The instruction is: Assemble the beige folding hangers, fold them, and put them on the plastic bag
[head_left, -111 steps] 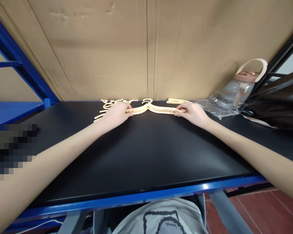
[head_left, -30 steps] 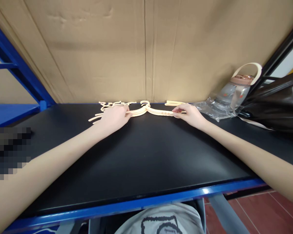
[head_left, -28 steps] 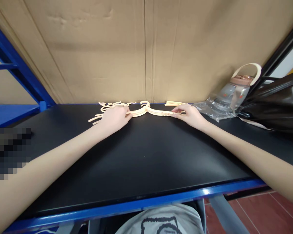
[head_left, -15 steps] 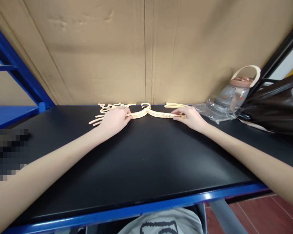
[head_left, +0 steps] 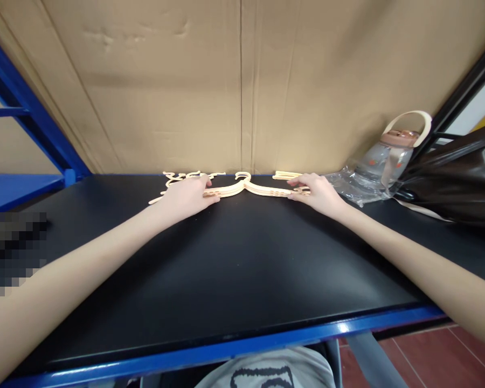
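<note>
Curls left hand (head_left: pixel 186 195) and right hand (head_left: pixel 320 194) half-closed around ends of cream hangers (head_left: pixel 262 189) near frame centre; cannot tell if gripping.

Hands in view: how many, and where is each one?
2. The left hand is at the left end of the central cream hangers; the right hand is at their right end. No others show.

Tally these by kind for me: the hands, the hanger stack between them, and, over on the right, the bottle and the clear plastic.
Hands: 2, the left hand and right hand
Hanger stack: 1, overlapping too closely to count single hangers
Bottle: 1
Clear plastic: 1
Total: 5
</note>
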A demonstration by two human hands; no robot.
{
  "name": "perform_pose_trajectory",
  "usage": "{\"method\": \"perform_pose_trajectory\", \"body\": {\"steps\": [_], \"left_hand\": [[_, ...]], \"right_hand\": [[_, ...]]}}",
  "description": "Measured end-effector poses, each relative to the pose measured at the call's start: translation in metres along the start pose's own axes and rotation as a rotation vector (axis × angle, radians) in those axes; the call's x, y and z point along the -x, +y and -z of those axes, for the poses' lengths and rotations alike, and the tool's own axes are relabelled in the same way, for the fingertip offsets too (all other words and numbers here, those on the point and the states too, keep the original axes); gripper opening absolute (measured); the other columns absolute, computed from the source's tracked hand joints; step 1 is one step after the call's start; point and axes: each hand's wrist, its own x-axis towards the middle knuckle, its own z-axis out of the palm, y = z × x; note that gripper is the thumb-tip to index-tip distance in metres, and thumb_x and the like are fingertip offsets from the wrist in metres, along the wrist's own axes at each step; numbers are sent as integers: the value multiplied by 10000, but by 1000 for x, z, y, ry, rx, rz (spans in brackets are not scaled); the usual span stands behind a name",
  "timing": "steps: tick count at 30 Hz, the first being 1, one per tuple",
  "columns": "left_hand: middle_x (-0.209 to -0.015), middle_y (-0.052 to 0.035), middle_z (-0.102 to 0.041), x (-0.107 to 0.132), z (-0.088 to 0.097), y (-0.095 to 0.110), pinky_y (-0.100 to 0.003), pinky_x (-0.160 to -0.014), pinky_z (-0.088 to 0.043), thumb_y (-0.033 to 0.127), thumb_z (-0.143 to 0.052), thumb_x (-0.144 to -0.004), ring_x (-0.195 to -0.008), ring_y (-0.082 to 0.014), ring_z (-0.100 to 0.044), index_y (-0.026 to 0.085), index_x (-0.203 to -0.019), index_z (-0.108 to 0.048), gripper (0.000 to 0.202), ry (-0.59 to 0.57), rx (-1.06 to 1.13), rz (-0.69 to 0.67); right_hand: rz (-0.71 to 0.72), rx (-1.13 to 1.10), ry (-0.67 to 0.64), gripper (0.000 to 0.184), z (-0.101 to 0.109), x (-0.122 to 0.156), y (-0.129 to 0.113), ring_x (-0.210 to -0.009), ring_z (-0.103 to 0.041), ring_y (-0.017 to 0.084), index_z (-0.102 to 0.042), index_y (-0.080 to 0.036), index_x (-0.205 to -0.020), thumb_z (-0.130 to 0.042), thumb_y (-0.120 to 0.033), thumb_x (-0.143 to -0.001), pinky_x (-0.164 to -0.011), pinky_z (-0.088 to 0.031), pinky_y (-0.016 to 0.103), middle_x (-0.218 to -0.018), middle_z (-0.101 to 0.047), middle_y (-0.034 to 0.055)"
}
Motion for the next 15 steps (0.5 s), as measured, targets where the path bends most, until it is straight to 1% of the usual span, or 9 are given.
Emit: {"method": "perform_pose_trajectory", "body": {"steps": [2, 3, 6, 8, 11, 15], "left_hand": [[-1115, -101, -687, -3, 3, -4, -317, -666, -444, 523, -478, -846, -931, -291, -656, 193, -1108, -556, 428, -27, -21, 6], [-1100, -104, -691, -4, 4, -5, -319, -661, -443, 530, -467, -849, -925, -293, -658, 191, -1092, -563, 428, -35, -28, -1], [-1014, -102, -708, -5, 4, -8, -325, -648, -438, 513, -434, -869, -892, -291, -664, 186, -1031, -591, 397, -45, -40, -21], [-1001, -102, -712, -5, 3, -9, -327, -652, -440, 498, -428, -874, -893, -291, -666, 182, -1018, -600, 387, -40, -42, -32], [-1009, -104, -717, -5, 2, -9, -320, -653, -444, 506, -424, -872, -899, -288, -670, 180, -1008, -603, 395, -40, -40, -31], [-1019, -95, -717, -4, 3, -9, -319, -670, -451, 529, -422, -871, -916, -286, -668, 190, -991, -600, 401, -57, -54, -12]], "right_hand": [[-52, -41, -46, 329, 4, 0, 2, -1028, -641, 272, -692, -213, -1062, -677, -376, -776, -870, -478, 404, -1129, -709, 74], [-81, -70, -77, 332, 6, 0, 3, -1018, -651, 260, -691, -214, -1064, -673, -380, -777, -862, -487, 385, -1130, -711, 68], [-131, -89, -124, 295, 10, 1, 5, -932, -675, 227, -704, -216, -1009, -658, -397, -782, -817, -498, 347, -1032, -734, 48], [-120, -51, -112, 286, 11, 1, 5, -880, -673, 222, -712, -215, -969, -657, -418, -775, -775, -493, 341, -968, -737, 43], [-98, -15, -107, 319, 12, 0, 3, -850, -659, 221, -719, -211, -951, -649, -468, -775, -730, -476, 330, -928, -726, 49], [-101, 16, -129, 357, 12, 0, 3, -876, -644, 233, -723, -212, -964, -625, -510, -793, -745, -461, 338, -938, -711, 55]]}}
